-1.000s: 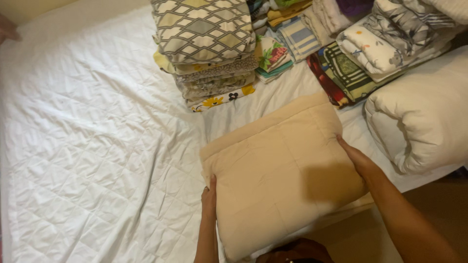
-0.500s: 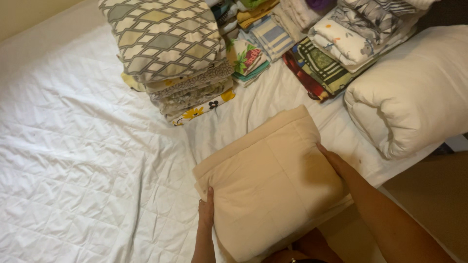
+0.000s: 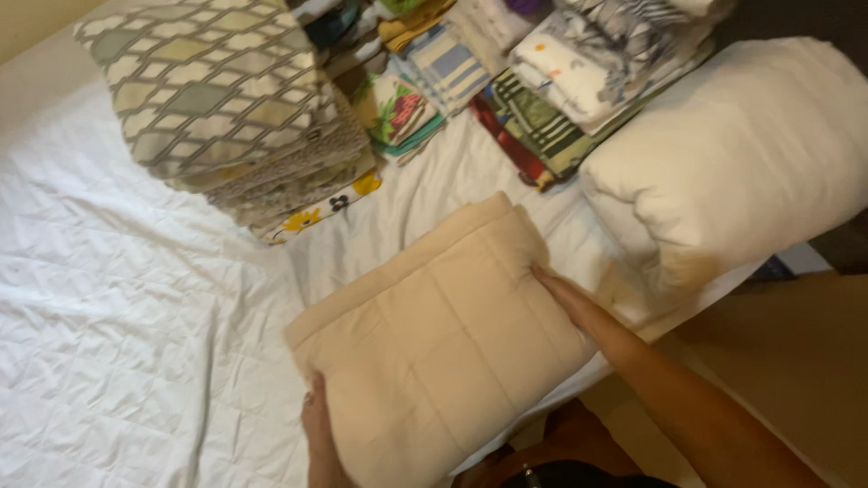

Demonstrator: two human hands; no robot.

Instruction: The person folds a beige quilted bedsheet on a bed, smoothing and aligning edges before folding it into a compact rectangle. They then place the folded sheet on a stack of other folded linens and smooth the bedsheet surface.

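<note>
A folded cream quilted blanket lies on the white bed sheet near the bed's front edge. My left hand presses against the blanket's left side, fingers along its edge. My right hand lies flat against the blanket's right side, fingers stretched toward its far corner. Both hands flank the blanket; whether they grip it or only press on it is unclear.
A stack of folded patterned blankets sits at the back left. Several folded colourful cloths lie at the back centre. A rolled white duvet lies to the right. A brown floor shows past the bed's edge.
The view has shifted left and closer, so the piles and blanket sit further right in frame. My hands stay on the blanket's two sides; the blanket has turned slightly.
</note>
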